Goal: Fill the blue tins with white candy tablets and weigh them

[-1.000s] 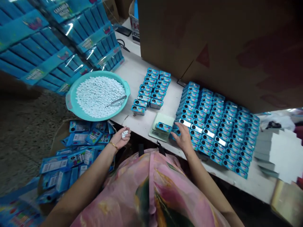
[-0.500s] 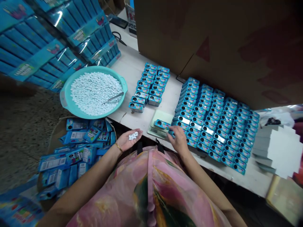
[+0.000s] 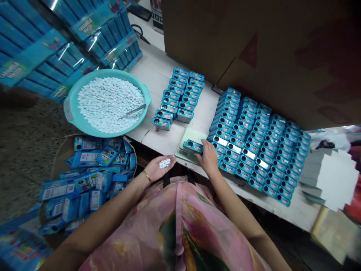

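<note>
Workbench [image 3: 158, 71], blue tin [image 3: 193, 146] touching right hand [image 3: 208, 159], mints [image 3: 164, 163] in left hand [image 3: 155, 169]

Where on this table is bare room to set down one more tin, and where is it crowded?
Bare white tabletop runs between the small tin rows and the large tin block. Another patch lies between the teal basin and the scale. The large block is tightly packed.
</note>
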Motion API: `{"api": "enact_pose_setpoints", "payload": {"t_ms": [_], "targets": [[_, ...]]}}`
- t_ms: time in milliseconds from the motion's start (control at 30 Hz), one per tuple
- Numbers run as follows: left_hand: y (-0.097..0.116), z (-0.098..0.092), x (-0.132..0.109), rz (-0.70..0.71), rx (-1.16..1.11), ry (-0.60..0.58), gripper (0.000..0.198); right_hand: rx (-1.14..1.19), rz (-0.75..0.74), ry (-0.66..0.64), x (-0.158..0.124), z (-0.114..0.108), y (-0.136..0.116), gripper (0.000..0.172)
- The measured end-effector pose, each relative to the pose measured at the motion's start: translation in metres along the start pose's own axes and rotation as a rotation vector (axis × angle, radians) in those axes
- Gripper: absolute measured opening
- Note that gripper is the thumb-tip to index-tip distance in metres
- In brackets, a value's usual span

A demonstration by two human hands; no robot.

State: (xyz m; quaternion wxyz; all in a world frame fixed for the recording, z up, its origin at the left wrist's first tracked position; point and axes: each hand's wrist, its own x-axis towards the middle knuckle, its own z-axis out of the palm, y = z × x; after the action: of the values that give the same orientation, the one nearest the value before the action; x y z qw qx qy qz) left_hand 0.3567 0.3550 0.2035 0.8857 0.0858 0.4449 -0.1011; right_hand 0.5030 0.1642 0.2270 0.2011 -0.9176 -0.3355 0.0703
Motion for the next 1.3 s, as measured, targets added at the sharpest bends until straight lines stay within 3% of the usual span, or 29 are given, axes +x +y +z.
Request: {"api": "enact_pose_setpoints", "payload": {"t_ms": [133, 233, 400, 533, 733, 900, 1033, 1133, 1300], "targets": [[0.018, 0.007, 0.013, 0.106, -0.061, -0.012, 0.02, 0.091, -0.069, -0.082, 0.02, 0.003, 0.003, 0.039], [0.027, 0.019, 0.022, 0.164, -0.074, -0.021, 0.021, 0.093, -0.173, -0.069, 0.023, -0.016, -0.024, 0.041], [0.034, 0.044, 0.027, 0.177, -0.064, -0.072, 0.024, -0.092, -0.372, -0.132, 0.021, -0.049, -0.063, 0.047], [0.031, 0.058, 0.026, 0.193, -0.086, -0.074, 0.024, -0.253, -0.352, -0.169, 0.023, -0.052, -0.061, 0.044], [0.028, 0.057, 0.031, 0.132, -0.042, -0.116, 0.022, -0.336, -0.392, -0.168, 0.013, -0.058, -0.064, 0.043], [0.023, 0.053, 0.037, 0.134, -0.076, -0.101, 0.021, -0.24, -0.324, -0.157, 0.01, -0.047, -0.053, 0.043], [0.024, 0.048, 0.037, 0.13, -0.11, -0.094, 0.019, 0.048, -0.165, -0.059, 0.014, -0.034, -0.028, 0.04], [0.029, 0.037, 0.035, 0.149, -0.121, -0.053, 0.018, 0.231, -0.054, -0.041, 0.021, -0.021, -0.011, 0.037], [0.037, 0.014, 0.025, 0.209, -0.125, 0.026, 0.017, 0.307, 0.067, -0.072, 0.029, -0.002, 0.008, 0.035]]}}
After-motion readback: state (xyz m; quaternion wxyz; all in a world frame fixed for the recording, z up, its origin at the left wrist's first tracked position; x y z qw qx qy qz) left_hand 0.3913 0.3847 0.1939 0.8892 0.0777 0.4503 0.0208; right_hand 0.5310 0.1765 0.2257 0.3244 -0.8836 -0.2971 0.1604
